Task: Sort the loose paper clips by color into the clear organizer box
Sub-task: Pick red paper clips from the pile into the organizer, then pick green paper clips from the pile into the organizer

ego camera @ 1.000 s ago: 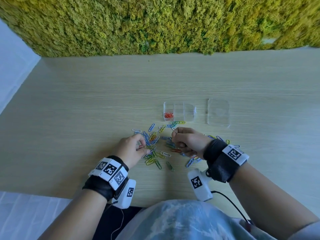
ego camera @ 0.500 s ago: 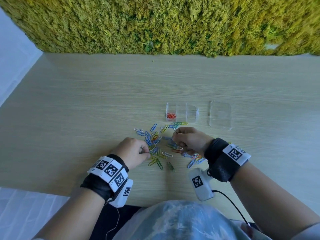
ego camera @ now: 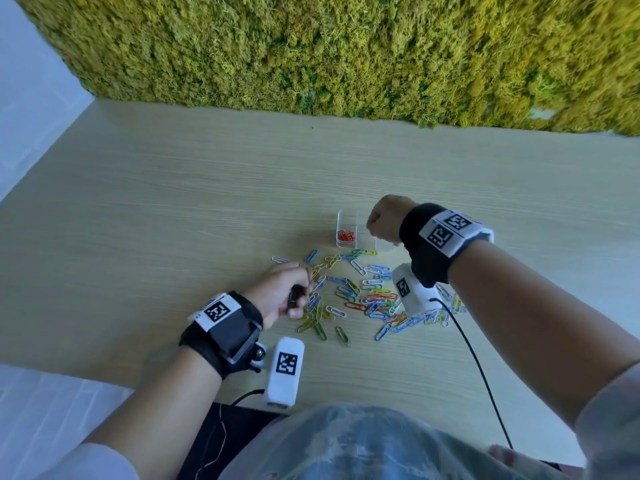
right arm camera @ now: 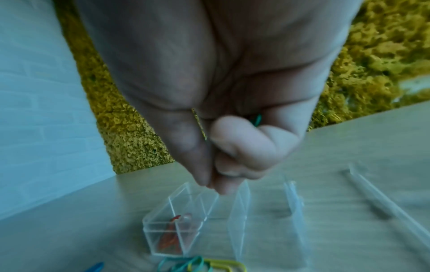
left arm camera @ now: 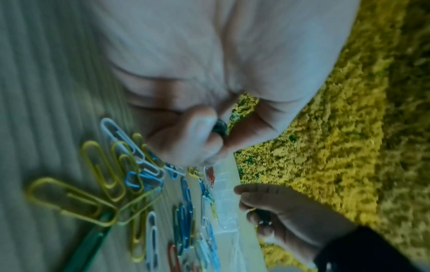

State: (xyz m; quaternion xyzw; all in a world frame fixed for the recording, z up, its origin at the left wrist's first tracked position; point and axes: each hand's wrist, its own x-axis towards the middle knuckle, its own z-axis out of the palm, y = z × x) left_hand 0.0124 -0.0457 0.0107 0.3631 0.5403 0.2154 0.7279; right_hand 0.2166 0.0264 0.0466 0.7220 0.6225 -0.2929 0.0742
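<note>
Loose paper clips (ego camera: 367, 296) in several colors lie scattered on the wooden table. Behind them stands the clear organizer box (ego camera: 341, 220), with red clips (ego camera: 346, 236) in its left compartment. My right hand (ego camera: 375, 226) hovers as a fist just above the box's middle compartments (right arm camera: 239, 208). A green paper clip (right arm camera: 257, 119) peeks out between its curled fingers. At the pile's left edge, my left hand (ego camera: 301, 289) pinches a small dark object (left arm camera: 220, 127) between thumb and fingers, with yellow and blue clips (left arm camera: 116, 174) just beneath it.
The box's clear lid (right arm camera: 384, 202) lies flat to the right of the box. A moss wall (ego camera: 346, 53) runs along the table's far edge. A wrist camera's cable (ego camera: 478, 368) trails over the near table edge.
My right hand rose from the pile and moved away from me to above the box, still a fist. The left hand stayed at the pile's left edge.
</note>
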